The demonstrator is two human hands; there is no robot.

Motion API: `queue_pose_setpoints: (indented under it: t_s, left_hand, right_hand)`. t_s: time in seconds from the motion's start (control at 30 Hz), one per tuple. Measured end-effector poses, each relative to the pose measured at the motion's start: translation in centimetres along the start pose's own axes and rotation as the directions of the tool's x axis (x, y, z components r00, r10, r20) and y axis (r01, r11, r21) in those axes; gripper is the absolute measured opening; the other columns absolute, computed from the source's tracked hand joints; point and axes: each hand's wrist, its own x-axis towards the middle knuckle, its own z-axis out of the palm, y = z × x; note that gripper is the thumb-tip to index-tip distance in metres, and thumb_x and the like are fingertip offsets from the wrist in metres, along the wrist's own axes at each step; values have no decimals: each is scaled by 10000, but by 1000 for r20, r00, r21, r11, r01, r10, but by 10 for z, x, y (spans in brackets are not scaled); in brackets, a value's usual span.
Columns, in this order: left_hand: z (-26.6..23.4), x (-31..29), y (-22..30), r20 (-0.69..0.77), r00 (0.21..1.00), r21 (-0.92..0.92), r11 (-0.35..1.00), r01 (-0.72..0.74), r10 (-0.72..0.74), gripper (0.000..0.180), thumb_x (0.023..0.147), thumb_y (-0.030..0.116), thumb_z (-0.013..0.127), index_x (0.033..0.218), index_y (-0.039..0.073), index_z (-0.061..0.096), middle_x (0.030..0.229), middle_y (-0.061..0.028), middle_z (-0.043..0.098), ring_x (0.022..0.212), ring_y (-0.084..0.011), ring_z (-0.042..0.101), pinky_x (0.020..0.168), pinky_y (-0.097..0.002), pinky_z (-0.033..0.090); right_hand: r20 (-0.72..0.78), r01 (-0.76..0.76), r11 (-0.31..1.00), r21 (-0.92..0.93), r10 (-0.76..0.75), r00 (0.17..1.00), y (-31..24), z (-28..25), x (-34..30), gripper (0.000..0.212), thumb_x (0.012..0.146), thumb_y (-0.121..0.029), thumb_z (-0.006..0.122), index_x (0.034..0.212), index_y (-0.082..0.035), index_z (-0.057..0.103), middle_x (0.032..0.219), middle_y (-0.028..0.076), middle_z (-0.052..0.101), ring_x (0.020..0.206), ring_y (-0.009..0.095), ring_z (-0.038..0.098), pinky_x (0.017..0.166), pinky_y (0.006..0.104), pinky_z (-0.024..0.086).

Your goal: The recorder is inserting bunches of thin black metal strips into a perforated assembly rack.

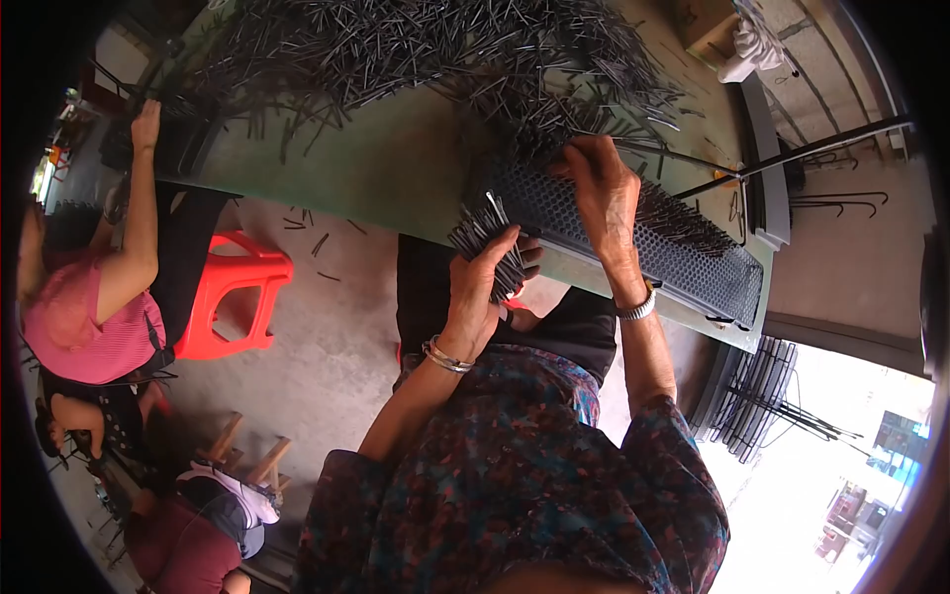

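A bundle of short, thin black rods [487, 236] is held in my left hand [471, 299], thumb across it and fingers wrapped underneath, in front of the table's near edge. My right hand [606, 198] is over a long grey tray full of small round holes [693, 277], thumb and fingertips pinched together. What sits in that pinch is too small to make out. Rows of black rods [683, 220] stand in the tray's holes along its far side. Beyond both hands, a big loose heap of the same rods [396, 49] spreads over the green table [366, 163].
A person in pink [99, 322] works at the table's left end, near a red plastic stool [237, 287]. Another person in maroon [188, 544] is at the lower left. A metal bar [826, 146] crosses at the right; white cloth [750, 51] lies at the far right.
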Motion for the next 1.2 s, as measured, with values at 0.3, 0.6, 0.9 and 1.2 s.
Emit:
queue_pose_setpoints:
  t_s: [0.3,0.6,0.9,1.2]
  left_hand:
    - [-10,6,1,-15,999,37,999,32,-31,168,875,181,706,951,34,680,777,-87,705,614,-143,665,516,-249,522]
    - [-4,9,1,-12,1000,49,999,6,-6,179,869,183,715,943,26,674,779,-91,702,621,-143,664,508,-245,512]
    - [2,12,-5,-4,999,78,996,37,-37,187,864,185,724,953,32,662,780,-93,699,622,-149,665,514,-245,510]
    - [1,14,-5,10,1000,71,997,29,-30,180,868,166,714,968,35,644,795,-113,701,620,-165,667,500,-257,513]
  right_hand:
    - [34,112,985,-135,-108,994,4,6,7,88,919,-53,595,993,-6,597,783,101,707,738,182,711,632,278,518]
    - [130,259,933,-251,-232,964,15,2,16,103,844,-80,677,946,-77,667,836,82,658,752,274,660,657,346,523]
    - [174,405,823,-398,-366,914,14,1,16,142,807,-123,723,949,-117,720,968,55,643,856,246,640,719,346,519]
    - [194,392,839,-377,-342,919,11,1,17,141,815,-160,722,953,-133,731,962,60,633,852,256,637,702,352,513]
